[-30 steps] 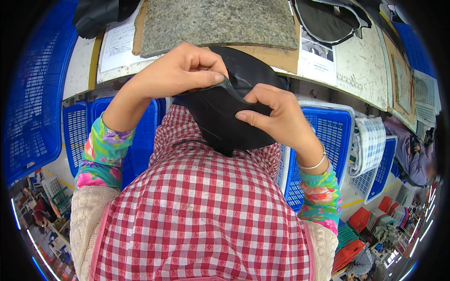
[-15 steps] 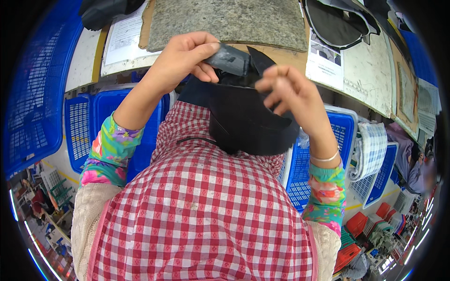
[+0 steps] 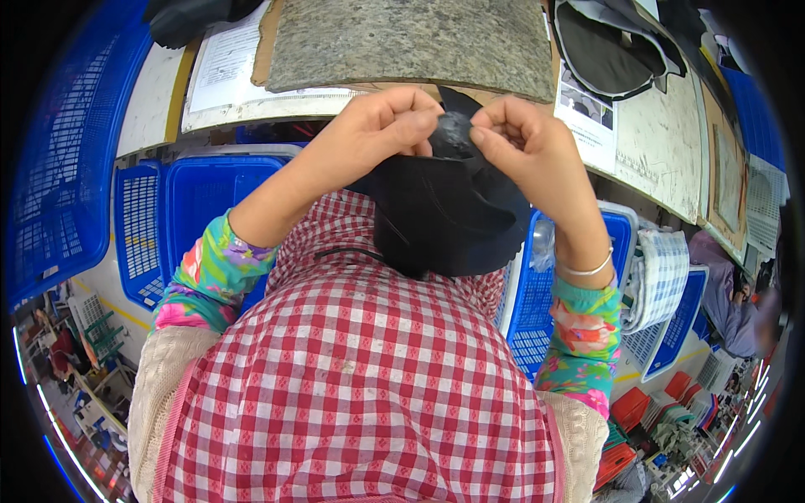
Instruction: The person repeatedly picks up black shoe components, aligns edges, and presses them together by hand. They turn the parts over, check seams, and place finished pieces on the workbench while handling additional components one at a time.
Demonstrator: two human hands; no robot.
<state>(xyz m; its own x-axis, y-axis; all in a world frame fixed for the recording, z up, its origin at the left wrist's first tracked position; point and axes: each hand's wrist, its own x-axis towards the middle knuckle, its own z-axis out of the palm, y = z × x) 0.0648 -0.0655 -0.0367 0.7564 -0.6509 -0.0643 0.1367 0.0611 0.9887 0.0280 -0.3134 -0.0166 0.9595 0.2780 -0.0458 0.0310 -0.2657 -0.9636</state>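
Note:
Black stitched pieces, looking like a shoe upper point(image 3: 444, 214), rest on my lap against the apron point(image 3: 360, 335). At their top edge lies a dark, shiny flap point(image 3: 454, 132), scuffed with pale marks. My left hand point(image 3: 386, 130) pinches the flap's left side between thumb and fingers. On the other side my right hand point(image 3: 528, 142) is closed, thumb against fingertips, at the flap's right edge. A pointed black tip point(image 3: 455, 98) rises behind the flap between both hands. The fingers hide part of the flap's edges.
Ahead is a worktable with a grey stone-like slab point(image 3: 411, 46), printed sheets point(image 3: 226, 71) and a black piece with pale edging point(image 3: 612, 54). Blue plastic baskets point(image 3: 222, 193) stand below on both sides. A checked cloth point(image 3: 660, 281) hangs over a basket at the right.
My left hand has moved right and slightly down with the flap. My right hand, loose and blurred before, has risen and closed at the flap's right edge.

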